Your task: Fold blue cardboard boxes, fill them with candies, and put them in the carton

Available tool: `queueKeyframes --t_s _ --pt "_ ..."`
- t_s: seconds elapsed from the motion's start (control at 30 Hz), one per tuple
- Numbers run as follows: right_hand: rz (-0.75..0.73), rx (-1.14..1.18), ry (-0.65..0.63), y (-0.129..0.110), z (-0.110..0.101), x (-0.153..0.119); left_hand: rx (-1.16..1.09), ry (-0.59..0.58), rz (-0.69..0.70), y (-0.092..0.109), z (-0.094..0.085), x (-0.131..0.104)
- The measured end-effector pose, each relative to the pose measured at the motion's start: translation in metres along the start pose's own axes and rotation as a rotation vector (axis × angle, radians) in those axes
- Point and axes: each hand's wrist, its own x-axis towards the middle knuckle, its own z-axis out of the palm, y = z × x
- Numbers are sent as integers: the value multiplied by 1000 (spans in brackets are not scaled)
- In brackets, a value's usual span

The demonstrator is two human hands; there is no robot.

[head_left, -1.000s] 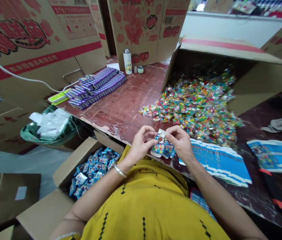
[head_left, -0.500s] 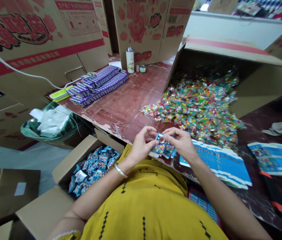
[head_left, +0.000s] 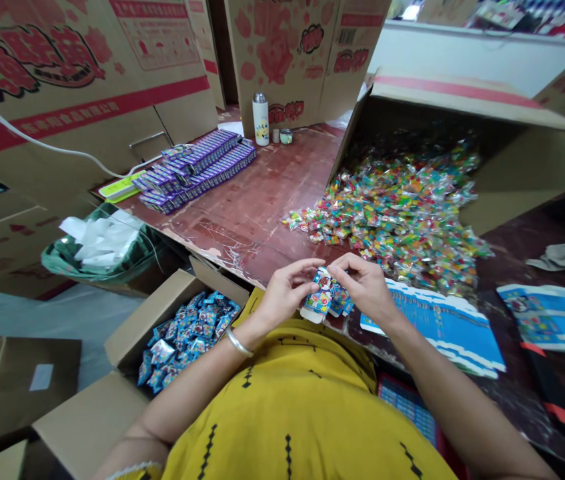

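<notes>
Between my two hands is a small blue printed carton [head_left: 319, 301], its white bottom flap sticking out. My left hand [head_left: 287, 290] grips its left side between thumb and fingers. My right hand [head_left: 365, 283] pinches its upper right edge. More blue cartons [head_left: 341, 301] lie at the table's edge, just under my right hand. To the right of that hand spreads a row of flat blue cartons [head_left: 442, 327]. A big heap of clear-wrapped colourful candy [head_left: 402, 213] spills from a tipped cardboard box [head_left: 522, 160] beyond my hands.
Purple packs [head_left: 197, 170] are stacked on the red table [head_left: 282, 180], near a white flask [head_left: 261, 120]. Below left, an open box [head_left: 162, 300] holds small blue packets. A green bag [head_left: 62, 260] stands behind it. Flat cartons [head_left: 552, 317] and a black-and-orange tool [head_left: 552, 390] lie right.
The carton in my hands has turned more upright, and its bottom flap shows more. My left fingers have straightened somewhat along its top. The surroundings look the same.
</notes>
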Motion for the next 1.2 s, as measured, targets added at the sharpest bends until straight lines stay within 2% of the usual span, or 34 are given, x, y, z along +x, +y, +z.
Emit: queueKeyframes --t_s 0.13,0.2,0.27,0.3,0.37,0.47,0.57,0.7,0.8,0.87,0.97,1.03,1.07,1.2 --pt "-3 4 -85 0 6 -9 -10 -3 -46 -3 -1 0" --pt "23 -5 -174 7 -3 -6 -16 17 -65 -6 -5 2" --pt "33 -147 -183 20 -24 3 -16 55 -88 -9 -13 5" --pt "34 -270 -121 28 -38 9 -15 75 -104 -10 -18 6" --pt "82 -701 48 46 -67 20 -18 113 -148 -11 -27 10" --pt "108 -875 8 69 -92 31 -90 161 -226 -11 -36 13" --pt "118 -929 -66 83 -86 37 -215 161 -280 -10 -34 13" --pt "154 -996 -29 88 -67 41 -296 56 -318 -14 -24 11" --pt "168 -1005 40 76 -67 43 -225 18 -329 -19 -20 11" --pt "138 -937 122 59 -70 41 -129 15 -291 -22 -18 12" --pt "-4 -529 232 22 -68 35 5 -8 -196 -25 -15 14" --pt "-62 -288 212 0 -60 31 31 -29 -145 -25 -12 14" --pt "-71 -242 187 -8 -54 29 29 -33 -126 -24 -10 14" --pt "-98 -298 129 -19 -33 31 6 -51 -68 -20 -4 12"
